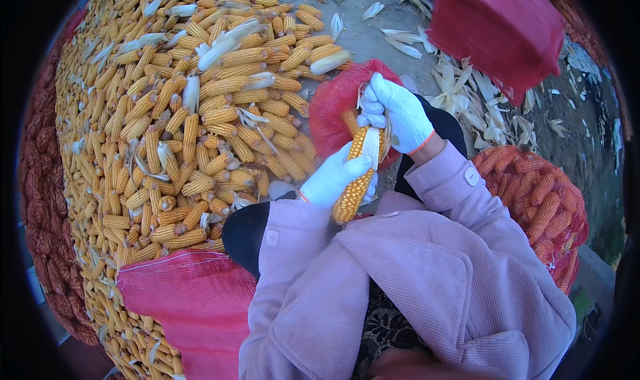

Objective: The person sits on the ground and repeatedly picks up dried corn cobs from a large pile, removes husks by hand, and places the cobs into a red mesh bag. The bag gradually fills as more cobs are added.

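In front of my chest I hold a yellow ear of corn point(353, 193) that still has a strip of pale husk point(370, 145) along it. My left hand point(337, 177), in a white knitted glove, is closed round the lower part of the ear. Higher up, my right hand point(398, 111), gloved alike, is closed with its fingers bunched on the husk at the ear's upper end. Right behind both hands sits a red mesh sack point(333, 107); another ear's tip seems to show beside my fingers, and the sack's mouth is hidden.
A large heap of corn ears point(220, 113) spreads over the left side. An empty-looking red sack point(193, 307) lies on it near my left knee. Filled mesh sacks point(533, 200) stand at the right. Loose husks point(460, 93) and a flat red sack point(497, 30) lie beyond.
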The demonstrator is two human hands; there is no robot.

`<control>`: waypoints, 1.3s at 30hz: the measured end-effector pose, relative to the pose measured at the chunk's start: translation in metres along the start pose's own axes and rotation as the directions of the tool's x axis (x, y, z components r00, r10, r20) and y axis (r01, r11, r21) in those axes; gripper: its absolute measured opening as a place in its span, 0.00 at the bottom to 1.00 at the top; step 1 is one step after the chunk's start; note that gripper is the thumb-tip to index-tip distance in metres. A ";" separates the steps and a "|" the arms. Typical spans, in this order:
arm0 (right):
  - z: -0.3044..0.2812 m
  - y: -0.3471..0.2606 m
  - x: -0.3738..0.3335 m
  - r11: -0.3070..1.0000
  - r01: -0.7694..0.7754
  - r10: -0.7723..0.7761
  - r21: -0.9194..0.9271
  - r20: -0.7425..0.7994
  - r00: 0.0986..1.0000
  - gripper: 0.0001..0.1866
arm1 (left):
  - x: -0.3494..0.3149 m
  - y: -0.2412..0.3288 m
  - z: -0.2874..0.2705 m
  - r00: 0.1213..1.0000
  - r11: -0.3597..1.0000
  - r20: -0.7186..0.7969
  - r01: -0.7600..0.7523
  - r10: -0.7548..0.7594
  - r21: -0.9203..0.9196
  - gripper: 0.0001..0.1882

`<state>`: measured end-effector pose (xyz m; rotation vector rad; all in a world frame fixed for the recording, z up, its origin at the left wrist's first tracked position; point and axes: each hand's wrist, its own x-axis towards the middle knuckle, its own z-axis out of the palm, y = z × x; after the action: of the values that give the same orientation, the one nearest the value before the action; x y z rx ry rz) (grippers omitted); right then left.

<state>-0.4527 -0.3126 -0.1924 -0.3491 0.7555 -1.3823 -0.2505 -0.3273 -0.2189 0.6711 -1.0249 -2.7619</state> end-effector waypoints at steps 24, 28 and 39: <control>-0.246 -0.227 -0.145 -0.235 -0.887 -0.901 -0.398 -0.253 0.352 0.36 | 0.014 -0.002 -0.035 0.703 0.753 -0.581 -0.621 0.410 -0.220 0.22; -0.302 -0.231 -0.155 -0.418 -0.820 -0.376 -0.390 -0.748 0.547 0.40 | 0.018 -0.007 -0.038 0.691 0.742 -0.570 -0.640 0.444 -0.198 0.25; -0.148 -0.133 -0.114 0.028 -0.060 -0.566 -0.998 -0.065 0.822 0.33 | 0.040 -0.026 -0.041 0.702 0.737 -0.536 -0.646 0.469 -0.200 0.19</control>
<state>-0.6508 -0.1975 -0.1837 -1.3912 2.2076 -1.0165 -0.2670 -0.3423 -0.2780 0.7290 -0.4599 -2.0168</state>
